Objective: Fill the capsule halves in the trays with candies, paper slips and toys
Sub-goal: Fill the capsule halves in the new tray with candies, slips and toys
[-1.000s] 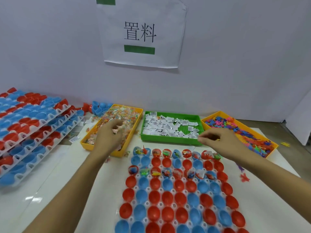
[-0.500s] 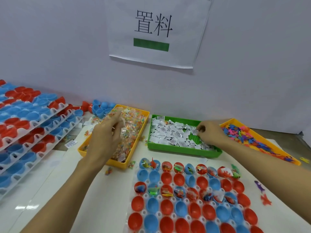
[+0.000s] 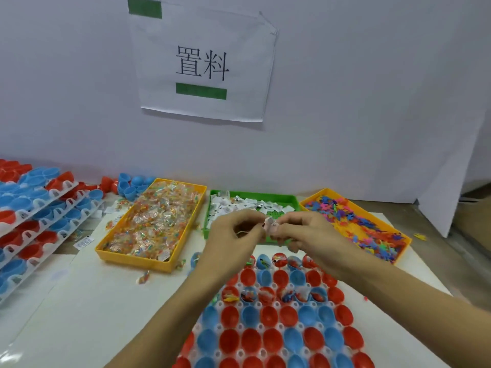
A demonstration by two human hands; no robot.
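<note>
A white tray (image 3: pixel 240 325) of red and blue capsule halves lies in front of me; its two far rows hold candies, slips and toys, while the nearer halves are bare. Above its far edge my left hand (image 3: pixel 233 240) and my right hand (image 3: pixel 305 232) meet, fingertips together, pinching a small bunch of white paper slips (image 3: pixel 271 225) between them. Behind the hands stand a yellow tray of wrapped candies (image 3: pixel 154 224), a green tray of paper slips (image 3: pixel 255 205) and a yellow tray of small coloured toys (image 3: pixel 358 227).
Stacked trays of red and blue capsule halves (image 3: pixel 39 216) fill the left side. Loose blue and red halves (image 3: pixel 130 185) lie behind the candy tray. A few stray candies (image 3: pixel 143 278) lie on the white sheet. A white wall with a paper sign (image 3: pixel 202 62) closes the back.
My left hand left the candy tray and moved right. My right hand drew back from the slip tray. Both now meet over the capsule tray's far edge with slips pinched between them.
</note>
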